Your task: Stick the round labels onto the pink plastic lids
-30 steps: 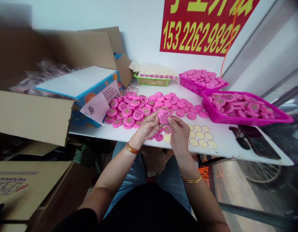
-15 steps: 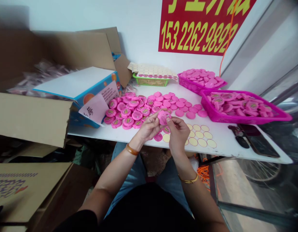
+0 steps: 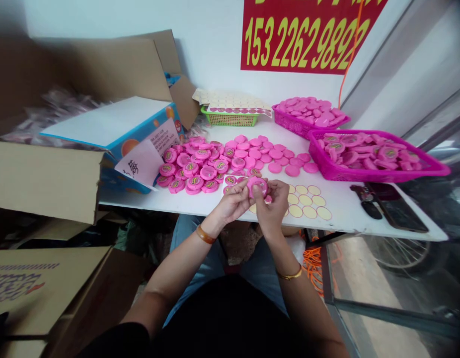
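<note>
Since the view has tilted slightly from the earlier frame, the white table (image 3: 345, 216) sits higher, and the left hand (image 3: 233, 205) and right hand (image 3: 272, 205) hold a pink round disc (image 3: 257, 187) between their fingertips just above its edge. Cream round stickers (image 3: 305, 200) lie just beside the right hand, labelled pink discs (image 3: 192, 169) spread beyond the left, and a magenta basket (image 3: 364, 175) sits farther right. Farther off, a red sign (image 3: 304, 35) reads 153 2262 9892 in yellow; the disc labels are too small to read.
</note>
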A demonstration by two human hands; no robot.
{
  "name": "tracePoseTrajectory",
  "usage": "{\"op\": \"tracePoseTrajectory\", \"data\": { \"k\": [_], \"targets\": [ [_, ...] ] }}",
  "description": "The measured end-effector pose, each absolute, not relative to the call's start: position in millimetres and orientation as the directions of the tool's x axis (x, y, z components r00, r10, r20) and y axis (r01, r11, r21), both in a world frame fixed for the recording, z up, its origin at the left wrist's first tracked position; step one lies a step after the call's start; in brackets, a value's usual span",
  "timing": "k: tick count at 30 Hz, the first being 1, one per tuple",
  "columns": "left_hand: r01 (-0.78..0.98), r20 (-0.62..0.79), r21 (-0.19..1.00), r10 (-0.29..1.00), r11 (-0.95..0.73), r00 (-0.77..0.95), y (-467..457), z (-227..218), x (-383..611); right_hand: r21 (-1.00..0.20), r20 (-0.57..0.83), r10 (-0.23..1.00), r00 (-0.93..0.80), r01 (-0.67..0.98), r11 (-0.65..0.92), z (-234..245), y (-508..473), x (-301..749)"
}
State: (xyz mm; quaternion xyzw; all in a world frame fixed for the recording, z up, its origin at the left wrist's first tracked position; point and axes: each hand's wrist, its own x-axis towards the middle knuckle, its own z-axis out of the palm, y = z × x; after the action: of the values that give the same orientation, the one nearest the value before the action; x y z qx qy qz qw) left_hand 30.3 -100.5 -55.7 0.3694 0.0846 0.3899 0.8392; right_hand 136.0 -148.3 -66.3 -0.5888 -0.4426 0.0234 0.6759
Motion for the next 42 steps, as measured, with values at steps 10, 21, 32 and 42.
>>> {"op": "tracePoseTrajectory", "data": {
  "k": [10, 21, 32, 42],
  "targets": [
    [-0.131, 0.051, 0.991, 0.82, 0.029, 0.57, -27.1, -29.7, 23.4, -0.303, 0.481, 0.871, 0.1, 0.951, 0.058, -114.3, -204.7, 226.3],
    [0.569, -0.23, 0.519, 0.536, -0.638, 0.812, -22.1, -20.3, 119.6, -0.291, 0.7, 0.713, 0.046, 0.93, 0.226, -143.9, -247.4, 219.5],
    [0.345, -0.162, 0.869, 0.455, -0.355, 0.876, -21.4, -17.3, 87.0, -0.777, 0.33, 0.944, 0.01, 0.571, 0.266, -73.6, -238.7, 253.2],
    [0.19, -0.079, 0.948, 0.39, -0.255, 0.917, -40.7, 11.0, 75.3, -0.776, 0.581, 0.664, 0.471, 0.568, 0.276, -44.4, -169.0, 205.5]
  ]
}}
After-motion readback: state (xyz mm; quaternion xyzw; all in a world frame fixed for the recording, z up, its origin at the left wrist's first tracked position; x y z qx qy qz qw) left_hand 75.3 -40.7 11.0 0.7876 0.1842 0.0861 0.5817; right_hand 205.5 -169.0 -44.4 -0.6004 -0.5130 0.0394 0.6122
